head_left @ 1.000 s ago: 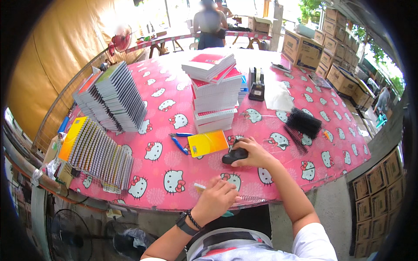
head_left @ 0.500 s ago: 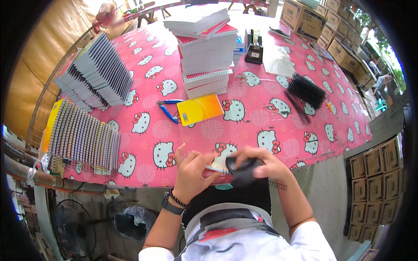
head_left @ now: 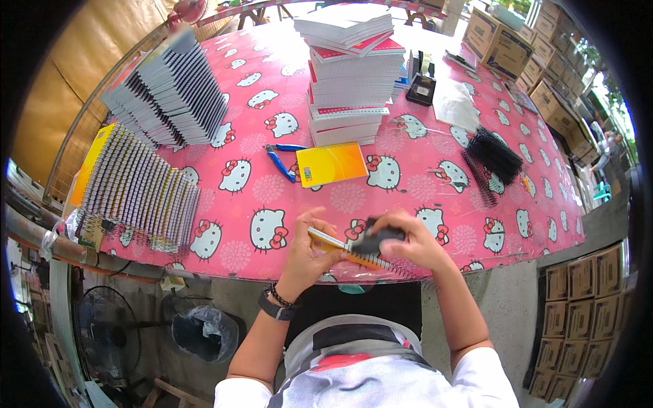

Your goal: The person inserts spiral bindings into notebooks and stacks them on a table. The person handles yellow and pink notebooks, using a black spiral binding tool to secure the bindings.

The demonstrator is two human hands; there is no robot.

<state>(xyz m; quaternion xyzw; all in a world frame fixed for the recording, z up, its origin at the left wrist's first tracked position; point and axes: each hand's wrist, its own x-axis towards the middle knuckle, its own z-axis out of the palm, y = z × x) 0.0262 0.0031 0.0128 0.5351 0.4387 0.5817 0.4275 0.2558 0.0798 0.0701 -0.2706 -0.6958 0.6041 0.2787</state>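
Seen in the left hand [head_left: 309, 248], close to the near edge of the table: held notebook [head_left: 330, 239], yellow to orange, turned nearly edge-on, pinched between thumb and fingers. Seen along its lower right edge: wire coil [head_left: 389, 266], partly lying against the edge, partly running free to the right, below the right hand [head_left: 411, 238]. Noted in the right hand: black tool [head_left: 373, 236], gripped in curled fingers, blurred; cannot tell its exact kind, nor whether touching the coil. Hands near each other but not joined, each clamped on its own item. Changed within the last second: black tool lifted from the tabletop beside the yellow notebook [head_left: 332, 165] and brought over to the held notebook; coil now lined up with the edge rather than hanging by the right forearm. Judged from this: tool, coil and edge now together at one working spot, with coil not fully seated, given the loose length. Farther out, on the pink tablecloth [head_left: 340, 198]: blue-handled pliers [head_left: 280, 164] just beside the yellow notebook; behind, tall paper stack [head_left: 354, 92]. To the right: bundle of black coils [head_left: 496, 158], white sheet [head_left: 454, 105], tape dispenser [head_left: 422, 88]. To the left: bound notebooks [head_left: 139, 194] in a leaning row, with another stack [head_left: 173, 95] behind.
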